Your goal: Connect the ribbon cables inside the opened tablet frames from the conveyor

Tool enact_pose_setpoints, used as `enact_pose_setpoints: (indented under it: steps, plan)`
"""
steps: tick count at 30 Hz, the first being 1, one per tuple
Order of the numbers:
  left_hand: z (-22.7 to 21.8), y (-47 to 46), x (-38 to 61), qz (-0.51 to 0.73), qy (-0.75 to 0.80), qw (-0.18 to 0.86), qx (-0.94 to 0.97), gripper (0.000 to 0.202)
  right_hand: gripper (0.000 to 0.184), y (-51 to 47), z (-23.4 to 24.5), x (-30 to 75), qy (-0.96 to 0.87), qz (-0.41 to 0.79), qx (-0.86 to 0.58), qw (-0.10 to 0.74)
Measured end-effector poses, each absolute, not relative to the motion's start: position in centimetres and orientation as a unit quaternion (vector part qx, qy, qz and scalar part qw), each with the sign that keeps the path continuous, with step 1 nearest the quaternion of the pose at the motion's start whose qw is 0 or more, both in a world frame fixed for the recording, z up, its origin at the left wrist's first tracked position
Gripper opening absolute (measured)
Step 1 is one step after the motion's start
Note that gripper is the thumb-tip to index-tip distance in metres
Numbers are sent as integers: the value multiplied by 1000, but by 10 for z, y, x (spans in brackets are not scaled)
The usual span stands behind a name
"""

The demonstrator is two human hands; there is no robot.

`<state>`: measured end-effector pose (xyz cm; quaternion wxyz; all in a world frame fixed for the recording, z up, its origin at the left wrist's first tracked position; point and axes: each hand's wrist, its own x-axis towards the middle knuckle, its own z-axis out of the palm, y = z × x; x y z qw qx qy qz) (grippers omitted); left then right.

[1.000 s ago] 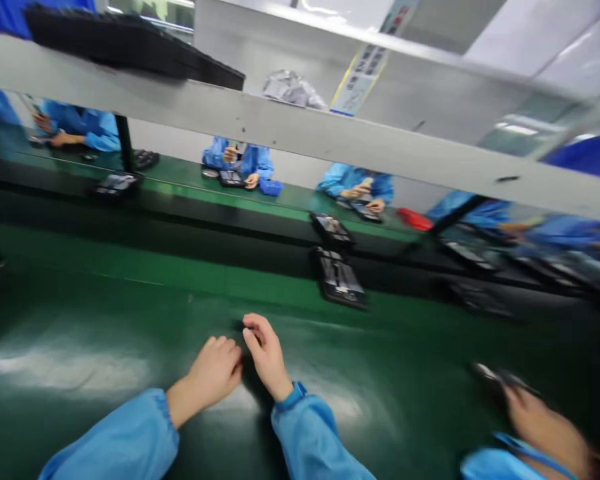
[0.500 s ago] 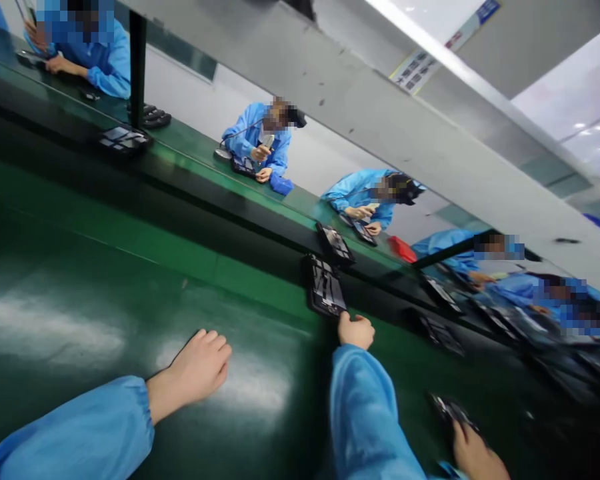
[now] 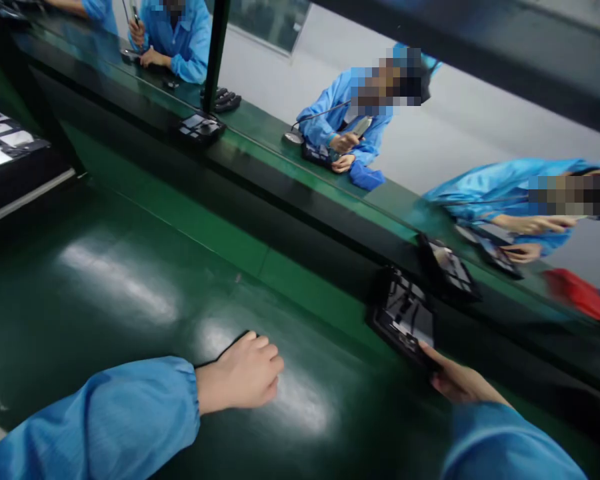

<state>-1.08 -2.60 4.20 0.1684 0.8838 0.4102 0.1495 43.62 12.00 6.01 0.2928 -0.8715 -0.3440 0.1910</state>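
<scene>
Left hand [image 3: 245, 373] is lying on the green bench surface [image 3: 130, 300], fingers curled loosely under, gripping nothing; a thin dark cord is showing at its knuckles. Right hand [image 3: 460, 381] is reaching forward, its fingers closing on the near edge of a black tray [image 3: 403, 317], which is sitting tilted at the far edge of the bench, beside the dark conveyor channel. A second black tray [image 3: 447, 267] is lying just beyond it. Across the line, people in blue coats [image 3: 345, 120] are working at the opposite bench, handling similar dark units.
</scene>
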Motion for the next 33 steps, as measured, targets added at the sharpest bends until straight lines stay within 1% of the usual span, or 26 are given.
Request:
enact_pose_setpoints:
  steps: [2,3,5,9,11,14,16,18,20,22,24,27,29,31,33]
  plan:
    - [42,-26,-12,149,409,163,886,15,48,125,65,423,-206,336,-878,271]
    - [43,-26,-13,149,410,161,886,15,48,126,68,414,-158,383,-867,277]
    - [43,-27,-13,147,412,160,885,14,44,128,74,394,-139,414,-839,324]
    - [40,-26,-14,157,415,176,878,13,19,134,85,349,-162,441,-761,447]
    - [41,-24,-16,183,418,216,863,11,12,132,89,326,-174,447,-714,511]
    - [50,-17,-23,263,446,325,792,10,16,109,90,289,-191,459,-656,568]
    - [59,-13,-34,306,478,400,719,20,23,76,88,265,-209,479,-626,579]
    - [66,-14,-49,303,506,476,652,38,40,29,85,242,-257,527,-585,560]
    - [69,-22,-68,263,511,563,594,52,56,-25,82,221,-296,571,-565,517]
    - [67,-39,-89,218,492,641,547,59,66,-78,77,203,-308,606,-561,473]
    - [64,-64,-108,190,469,682,528,61,73,-125,71,187,-319,634,-555,433]
    - [66,-103,-129,162,466,679,544,58,83,-171,62,167,-361,651,-542,390]
    - [72,-119,-137,143,486,659,555,56,85,-185,60,160,-413,645,-532,361]
    - [79,-126,-141,127,505,639,566,54,81,-189,63,160,-499,606,-541,302]
    - [85,-125,-142,119,519,601,596,50,68,-185,71,166,-595,521,-580,199]
